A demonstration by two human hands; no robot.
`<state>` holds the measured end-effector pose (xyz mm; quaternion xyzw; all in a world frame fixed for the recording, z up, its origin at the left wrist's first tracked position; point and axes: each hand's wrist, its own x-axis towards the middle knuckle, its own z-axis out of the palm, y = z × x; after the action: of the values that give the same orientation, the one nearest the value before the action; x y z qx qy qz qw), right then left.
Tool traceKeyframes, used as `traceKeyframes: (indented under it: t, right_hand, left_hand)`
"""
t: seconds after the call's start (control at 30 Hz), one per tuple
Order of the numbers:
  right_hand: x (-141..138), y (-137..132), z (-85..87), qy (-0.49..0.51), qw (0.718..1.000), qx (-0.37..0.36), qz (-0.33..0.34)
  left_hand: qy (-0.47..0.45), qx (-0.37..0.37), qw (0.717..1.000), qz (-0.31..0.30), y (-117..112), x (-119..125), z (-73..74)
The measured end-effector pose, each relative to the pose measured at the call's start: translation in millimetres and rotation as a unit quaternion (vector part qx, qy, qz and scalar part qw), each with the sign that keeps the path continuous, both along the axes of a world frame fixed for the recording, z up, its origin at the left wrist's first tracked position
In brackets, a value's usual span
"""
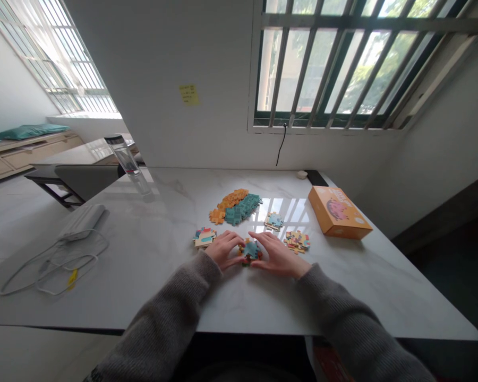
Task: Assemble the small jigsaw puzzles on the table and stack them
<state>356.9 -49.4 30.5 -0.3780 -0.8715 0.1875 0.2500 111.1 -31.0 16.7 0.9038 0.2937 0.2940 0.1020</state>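
Low in the middle of the frame, a small cluster of joined jigsaw pieces (250,252) lies flat on a pale marble-look bench (175,300), between the two hands. Left hand (223,250) and right hand (279,257) both lie open and palm down, with their fingers slightly curved. Their fingertips touch or sit just beside the cluster from either side, and neither hand visibly grips it. Grey knit sleeves (163,323) run from both wrists to the bottom of the frame.

Just left of the left hand sits a smaller group of joined pieces (204,237). Two more groups lie to the right, one above the right hand (273,221) and one beside it (297,242). Farther up, a heap of orange pieces (227,206) touches a heap of teal pieces (242,208).

Right of these, an orange box (338,213) lies at an angle on the bench. At the left, a white charger (82,222) trails a looped white cable (51,276), and a clear bottle (127,164) stands near the far edge. A yellow sticky note (189,94) is stuck on the wall above, beside a barred window (322,63) at the upper right.
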Motion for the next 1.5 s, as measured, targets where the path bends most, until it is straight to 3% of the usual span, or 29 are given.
traceKeyframes:
  t: [0.1, 0.23, 0.33, 0.47, 0.6, 0.87, 0.93, 1.03, 1.13, 1.27, 1.5]
  right_hand:
    - [-1, 0, 4.2, 0.117, 0.991, -0.066, -0.018]
    - [-11, 1, 1.6, 0.26, 0.949, -0.178, -0.013]
    - [-14, 4, -3.8, 0.314, 0.929, -0.191, -0.043]
    - [-8, 11, -7.1, 0.31, 0.933, -0.176, -0.055]
    - [-4, 9, -3.6, 0.266, 0.945, -0.188, -0.017]
    - [-3, 5, 1.7, 0.261, 0.929, -0.258, 0.037]
    - [-3, 5, 2.7, 0.256, 0.938, -0.232, 0.029]
    - [-2, 3, 6.0, 0.222, 0.968, -0.115, -0.001]
    - [-1, 0, 9.4, 0.147, 0.989, -0.015, 0.016]
    - [0, -6, 11.9, 0.076, 0.995, 0.044, 0.046]
    - [22, -11, 16.9, -0.019, 0.994, 0.108, 0.003]
  left_hand:
    - [-0.051, 0.06, 0.997, 0.019, -2, 1, 2.7]
    - [-0.1, 0.113, 0.988, 0.039, -6, 7, 4.0]
    - [-0.083, 0.109, 0.99, 0.035, -10, 10, 5.1]
    - [-0.058, 0.087, 0.993, 0.048, -14, 10, 8.4]
    - [-0.038, 0.065, 0.997, -0.01, -13, 10, 9.5]
    - [-0.052, 0.046, 0.996, -0.049, -12, 12, 6.6]
    - [-0.048, 0.039, 0.997, -0.038, -12, 12, 5.1]
    - [-0.058, 0.05, 0.997, 0.015, -11, 11, 2.8]
    - [-0.08, 0.057, 0.994, 0.038, -9, 11, 1.3]
    - [-0.081, 0.033, 0.996, 0.03, -8, 11, -0.7]
    - [-0.09, 0.001, 0.996, -0.012, -11, 15, -2.1]
